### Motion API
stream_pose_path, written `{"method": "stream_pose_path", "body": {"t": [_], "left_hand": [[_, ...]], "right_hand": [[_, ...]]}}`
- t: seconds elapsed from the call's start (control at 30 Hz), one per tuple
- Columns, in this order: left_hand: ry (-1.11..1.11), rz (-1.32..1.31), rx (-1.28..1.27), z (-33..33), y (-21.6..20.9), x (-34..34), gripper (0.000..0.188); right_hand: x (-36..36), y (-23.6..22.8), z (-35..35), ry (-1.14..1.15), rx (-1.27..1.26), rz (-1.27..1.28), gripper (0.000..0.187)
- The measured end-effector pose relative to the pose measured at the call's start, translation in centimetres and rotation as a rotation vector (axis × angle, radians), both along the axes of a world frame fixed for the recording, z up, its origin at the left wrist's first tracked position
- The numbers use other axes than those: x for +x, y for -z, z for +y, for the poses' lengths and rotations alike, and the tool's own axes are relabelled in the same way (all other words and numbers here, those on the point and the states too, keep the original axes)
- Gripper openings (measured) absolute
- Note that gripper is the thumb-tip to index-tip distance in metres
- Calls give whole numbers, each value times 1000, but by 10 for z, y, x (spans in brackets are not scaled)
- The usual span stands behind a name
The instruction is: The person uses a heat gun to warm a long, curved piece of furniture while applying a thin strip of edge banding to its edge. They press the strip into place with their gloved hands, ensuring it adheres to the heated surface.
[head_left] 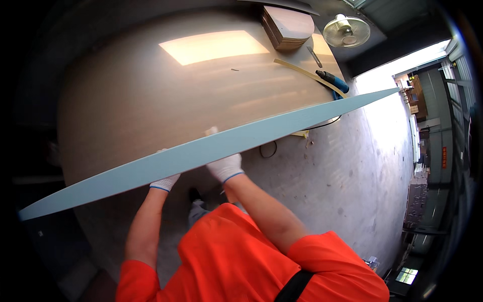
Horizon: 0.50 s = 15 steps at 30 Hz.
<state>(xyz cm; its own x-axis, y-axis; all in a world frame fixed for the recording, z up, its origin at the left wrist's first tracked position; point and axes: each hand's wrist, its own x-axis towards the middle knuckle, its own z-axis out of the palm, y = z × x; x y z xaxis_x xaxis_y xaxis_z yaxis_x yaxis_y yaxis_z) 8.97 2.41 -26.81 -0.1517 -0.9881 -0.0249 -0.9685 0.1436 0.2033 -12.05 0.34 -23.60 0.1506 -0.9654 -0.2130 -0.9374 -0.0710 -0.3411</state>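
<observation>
Board (282, 129), long and pale blue, slants across our view over the near side of the brown table (126, 95), and near its middle we clasp it with our white-gloved left hand (166, 181) and right hand (226, 167), set apart along its length. Beyond its right half we have a blue-and-black heat gun (334, 81), a thin yellowish strip (297, 68) and a stack of panels (285, 32) on the table.
</observation>
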Motion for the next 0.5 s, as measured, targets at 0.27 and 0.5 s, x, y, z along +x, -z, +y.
{"method": "stream_pose_path", "body": {"t": [0.27,0.5], "left_hand": [[75,-24,-402,6,15,7,25],[-56,121,-43,0,-37,-22,45]], "right_hand": [[-158,-3,-42,179,-221,151,46],[-246,-22,-59,504,-11,227,82]]}}
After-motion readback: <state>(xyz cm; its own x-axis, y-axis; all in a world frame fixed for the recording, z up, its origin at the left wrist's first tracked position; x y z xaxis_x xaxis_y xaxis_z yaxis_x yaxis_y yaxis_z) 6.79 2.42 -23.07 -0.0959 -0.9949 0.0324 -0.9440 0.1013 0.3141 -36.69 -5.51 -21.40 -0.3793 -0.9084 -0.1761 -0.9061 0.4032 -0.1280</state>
